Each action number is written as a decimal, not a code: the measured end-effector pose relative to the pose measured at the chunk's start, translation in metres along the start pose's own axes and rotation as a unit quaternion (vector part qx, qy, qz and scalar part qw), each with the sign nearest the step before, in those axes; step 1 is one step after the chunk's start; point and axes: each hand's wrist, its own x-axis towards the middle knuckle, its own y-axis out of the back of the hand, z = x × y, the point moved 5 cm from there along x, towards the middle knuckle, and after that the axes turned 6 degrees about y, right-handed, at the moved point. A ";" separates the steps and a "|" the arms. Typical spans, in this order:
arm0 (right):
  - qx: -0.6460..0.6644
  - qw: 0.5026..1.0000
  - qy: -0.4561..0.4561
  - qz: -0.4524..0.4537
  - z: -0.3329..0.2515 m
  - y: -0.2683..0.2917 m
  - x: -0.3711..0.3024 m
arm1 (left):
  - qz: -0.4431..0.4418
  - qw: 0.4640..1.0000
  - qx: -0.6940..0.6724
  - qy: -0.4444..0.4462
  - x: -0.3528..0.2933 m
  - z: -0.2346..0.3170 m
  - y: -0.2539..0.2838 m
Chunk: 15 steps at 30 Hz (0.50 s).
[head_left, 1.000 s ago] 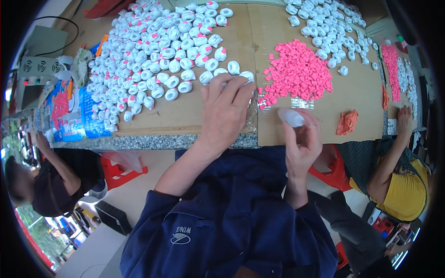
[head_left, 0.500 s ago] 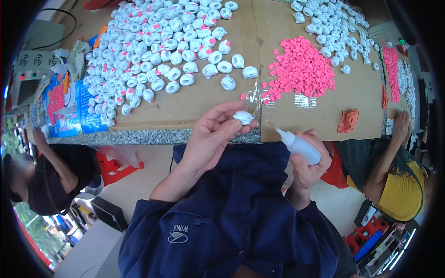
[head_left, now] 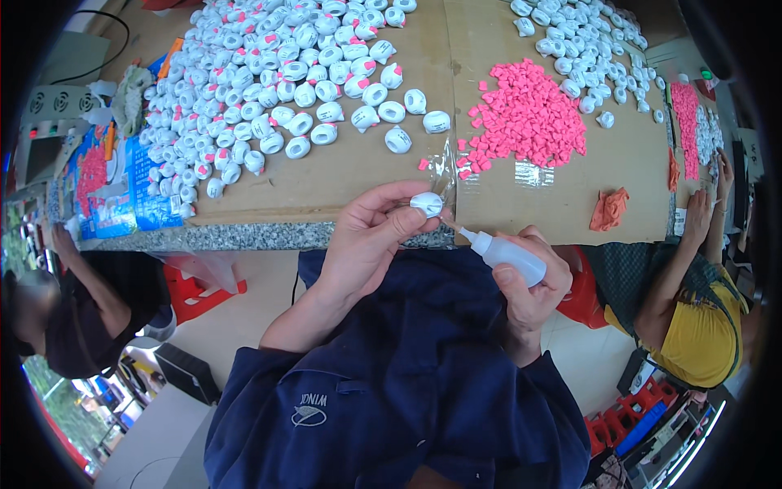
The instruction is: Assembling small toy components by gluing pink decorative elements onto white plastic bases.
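Between the thumb and fingers of my left hand [head_left: 371, 240] is a small rounded white plastic piece [head_left: 426, 203], held just above the table's front edge. My right hand [head_left: 533, 281] is wrapped round a translucent squeeze bottle [head_left: 513, 257]. The bottle lies tilted, its thin nozzle pointing up and left; the tip is close to the white piece, and whether they touch I cannot tell. Beyond my hands lies a heap of pink small parts [head_left: 529, 118]. A big spread of similar white pieces [head_left: 285, 90], several bearing pink bits, covers the table's left side.
More white pieces [head_left: 582, 49] lie at the far right. A crumpled orange scrap [head_left: 609, 209] rests on the cardboard [head_left: 521, 212] near the right front. Co-workers sit on both sides, one in a yellow sleeve [head_left: 692, 334]. A blue printed sheet [head_left: 151, 196] lies at left.
My right hand has brought the bottle left, so its nozzle tip is now close to the white piece. My left hand has stayed nearly in place, with the piece turned slightly.
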 end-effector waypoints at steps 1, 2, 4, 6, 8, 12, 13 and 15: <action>0.000 1.000 0.000 0.000 -0.001 0.000 0.000 | -0.001 1.000 -0.002 -0.002 0.000 0.000 0.000; -0.001 1.000 -0.001 0.001 -0.001 0.001 0.000 | -0.002 1.000 -0.004 -0.004 0.001 0.000 0.000; -0.003 1.000 -0.002 0.002 -0.001 0.003 0.000 | -0.006 1.000 -0.010 -0.002 0.001 0.000 0.000; -0.012 1.000 -0.018 0.014 0.000 0.005 -0.001 | -0.012 1.000 -0.017 0.000 0.001 0.001 -0.001; -0.006 1.000 -0.015 0.015 0.001 0.004 -0.001 | -0.006 1.000 -0.015 -0.004 0.001 0.001 0.000; 0.000 1.000 -0.003 0.010 0.002 0.003 -0.002 | -0.006 1.000 -0.018 -0.012 0.000 0.003 -0.002; -0.003 1.000 -0.004 0.012 0.004 0.004 -0.003 | -0.008 1.000 -0.017 -0.012 0.001 0.002 -0.003; 0.044 0.997 -0.016 0.066 0.008 0.010 -0.004 | -0.015 1.000 -0.015 -0.008 0.001 0.002 -0.004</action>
